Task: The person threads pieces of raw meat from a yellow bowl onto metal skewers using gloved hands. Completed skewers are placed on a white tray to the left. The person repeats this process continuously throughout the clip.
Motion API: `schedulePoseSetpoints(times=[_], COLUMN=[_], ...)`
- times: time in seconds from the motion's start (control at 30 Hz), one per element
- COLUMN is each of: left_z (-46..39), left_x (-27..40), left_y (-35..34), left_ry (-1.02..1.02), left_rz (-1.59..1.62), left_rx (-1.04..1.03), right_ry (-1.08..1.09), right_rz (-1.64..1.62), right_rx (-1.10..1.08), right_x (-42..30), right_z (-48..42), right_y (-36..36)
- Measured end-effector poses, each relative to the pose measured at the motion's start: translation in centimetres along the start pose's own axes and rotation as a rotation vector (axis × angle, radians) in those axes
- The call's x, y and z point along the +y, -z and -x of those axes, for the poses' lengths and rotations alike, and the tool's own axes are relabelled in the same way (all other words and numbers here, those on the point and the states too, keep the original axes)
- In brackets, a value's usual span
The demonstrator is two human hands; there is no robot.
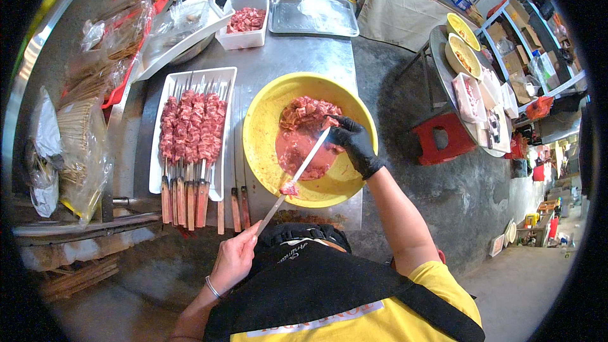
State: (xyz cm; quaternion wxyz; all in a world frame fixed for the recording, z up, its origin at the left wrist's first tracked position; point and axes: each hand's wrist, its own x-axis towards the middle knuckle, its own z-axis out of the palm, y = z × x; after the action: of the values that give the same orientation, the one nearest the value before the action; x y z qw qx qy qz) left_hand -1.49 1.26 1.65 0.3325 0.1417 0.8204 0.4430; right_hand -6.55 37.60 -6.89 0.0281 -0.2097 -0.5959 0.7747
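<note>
My bare left hand point(236, 255) grips the handle end of a flat metal skewer point(308, 157), which slants up over a yellow basin point(260, 152). One piece of raw meat point(289, 188) sits low on the blade. At the skewer's tip, my black-gloved right hand point(352, 142) pinches another meat chunk point(329, 122). Cut raw meat point(308, 110) and reddish liquid lie in the basin below. Left of it, a white tray point(230, 86) holds several loaded meat skewers point(192, 128), their wooden handles over the near edge. Bare skewers point(240, 206) lie between tray and basin.
A white container of cut meat point(243, 38) and a metal tray with a plastic bag point(285, 15) stand at the back of the steel table point(304, 52). Bagged bamboo skewers point(80, 137) are at left. A red stool point(444, 140) and a round table point(439, 52) stand at right.
</note>
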Motion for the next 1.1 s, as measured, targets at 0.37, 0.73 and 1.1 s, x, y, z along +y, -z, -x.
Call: schedulePoseSetpoints(times=[0.37,0.73,1.1], left_z=[-1.3,-2.5,-4.6], left_x=[-1.2,-0.1,-0.9], left_y=[-2.7,-3.4,-0.9], left_ry=[-0.009,-0.176,-0.138], left_rz=[-0.067,-0.158,-0.088], left_rx=[-0.005,0.136,0.238], right_ry=[0.432,-0.064,0.176], right_rz=[0.675,-0.641,1.61], right_rx=[0.365,0.026,-0.079], right_x=[4.2,5.7,3.2], right_z=[0.4,-1.0,-2.7], right_y=[-2.2,-4.9,-0.9])
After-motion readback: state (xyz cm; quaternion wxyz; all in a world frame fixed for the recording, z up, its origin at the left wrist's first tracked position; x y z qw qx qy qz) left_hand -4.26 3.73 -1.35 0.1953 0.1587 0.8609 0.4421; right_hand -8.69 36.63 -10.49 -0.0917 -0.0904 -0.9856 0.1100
